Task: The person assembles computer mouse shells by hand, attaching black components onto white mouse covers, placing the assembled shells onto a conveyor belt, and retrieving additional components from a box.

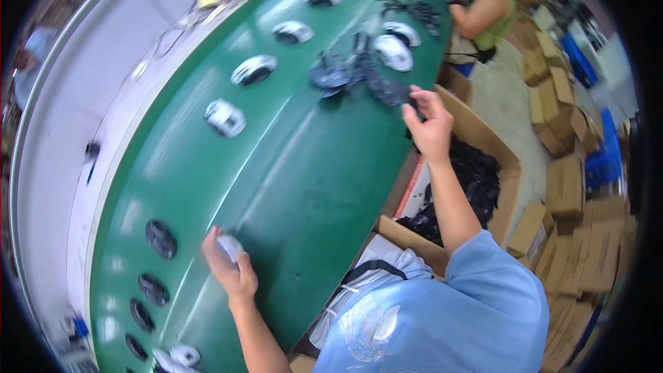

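In the lower middle my left hand curls around a white rounded shell, shaped like a computer mouse, just above the green conveyor belt. My right hand is at the belt's right edge, thumb and fingers closed about a dark piece, blurred in outline. Next to it lies a heap of black parts and dark clear film. Below my right forearm, an open cardboard box holds many black pieces.
White-and-black mouse-shaped units line the belt's far left side. Several black oval parts lie at the near left. A co-worker handles parts at the far right. Cardboard boxes stack on the right; a white ledge runs along the left.
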The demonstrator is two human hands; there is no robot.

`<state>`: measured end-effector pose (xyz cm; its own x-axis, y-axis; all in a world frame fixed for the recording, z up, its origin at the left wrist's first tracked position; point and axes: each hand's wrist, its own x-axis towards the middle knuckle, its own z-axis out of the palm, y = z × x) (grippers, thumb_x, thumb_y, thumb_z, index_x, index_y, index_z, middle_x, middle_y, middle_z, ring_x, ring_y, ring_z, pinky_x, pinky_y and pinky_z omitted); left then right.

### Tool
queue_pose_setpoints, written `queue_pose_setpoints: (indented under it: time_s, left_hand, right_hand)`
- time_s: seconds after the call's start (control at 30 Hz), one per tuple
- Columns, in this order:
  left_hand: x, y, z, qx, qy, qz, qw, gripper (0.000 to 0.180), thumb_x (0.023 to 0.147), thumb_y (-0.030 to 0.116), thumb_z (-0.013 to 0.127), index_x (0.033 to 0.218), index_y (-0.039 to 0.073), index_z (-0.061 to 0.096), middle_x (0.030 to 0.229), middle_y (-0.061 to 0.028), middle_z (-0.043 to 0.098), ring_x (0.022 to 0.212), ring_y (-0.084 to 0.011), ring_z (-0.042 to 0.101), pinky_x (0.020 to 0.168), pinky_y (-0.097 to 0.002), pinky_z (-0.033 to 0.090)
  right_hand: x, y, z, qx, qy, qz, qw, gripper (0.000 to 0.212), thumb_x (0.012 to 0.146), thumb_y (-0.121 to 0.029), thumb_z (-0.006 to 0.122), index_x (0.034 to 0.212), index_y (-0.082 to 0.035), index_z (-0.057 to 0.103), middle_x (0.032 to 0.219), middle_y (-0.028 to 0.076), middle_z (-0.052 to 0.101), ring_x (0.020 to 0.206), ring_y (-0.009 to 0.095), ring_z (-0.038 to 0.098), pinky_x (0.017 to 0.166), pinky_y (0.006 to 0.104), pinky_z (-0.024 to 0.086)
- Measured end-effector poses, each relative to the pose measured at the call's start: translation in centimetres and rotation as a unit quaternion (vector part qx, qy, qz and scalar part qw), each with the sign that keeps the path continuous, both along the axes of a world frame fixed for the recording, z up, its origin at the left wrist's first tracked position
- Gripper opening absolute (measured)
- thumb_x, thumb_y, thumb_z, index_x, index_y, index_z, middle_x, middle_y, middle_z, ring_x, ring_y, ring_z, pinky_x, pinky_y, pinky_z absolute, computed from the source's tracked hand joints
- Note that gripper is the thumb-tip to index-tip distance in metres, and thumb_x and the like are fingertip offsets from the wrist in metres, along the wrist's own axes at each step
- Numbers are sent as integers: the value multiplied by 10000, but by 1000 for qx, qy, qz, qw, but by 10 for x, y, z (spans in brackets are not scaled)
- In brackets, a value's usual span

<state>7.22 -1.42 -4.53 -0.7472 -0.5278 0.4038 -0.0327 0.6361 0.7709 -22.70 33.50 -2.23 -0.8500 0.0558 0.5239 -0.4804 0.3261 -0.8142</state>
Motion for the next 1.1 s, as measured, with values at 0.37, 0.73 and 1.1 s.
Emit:
queue_pose_setpoints:
  time_s: [0.37, 0.73, 1.1]
  left_hand:
    - [-52, 64, 22, 459, 218, -91, 857, 1036, 864, 878, 343, 1469, 38, 392, 1300, -118, 542, 1209, -247, 544, 1031, -402, 461]
    - [-39, 55, -6, 355, 226, -49, 906, 858, 956, 763, 356, 1437, 53, 381, 1290, -123, 505, 1166, -223, 535, 1013, -394, 461]
    - [-44, 30, 10, 656, 341, -122, 662, 573, 937, 477, 549, 1302, 36, 528, 1233, -168, 610, 1135, -384, 635, 1014, -513, 506]
  right_hand:
    - [149, -187, 13, -54, 113, 462, 878, 363, 744, -66, 800, 1082, -57, 665, 1194, 245, 693, 1023, 344, 728, 858, 384, 599]
    - [178, -198, -23, -23, 34, 501, 865, 414, 834, -73, 746, 1234, -102, 642, 1374, 210, 616, 1306, 388, 574, 1156, 545, 337]
    - [186, -199, -10, -137, -216, 470, 845, 395, 927, -227, 731, 1221, -8, 585, 1091, 85, 651, 1064, 180, 607, 937, 351, 491]
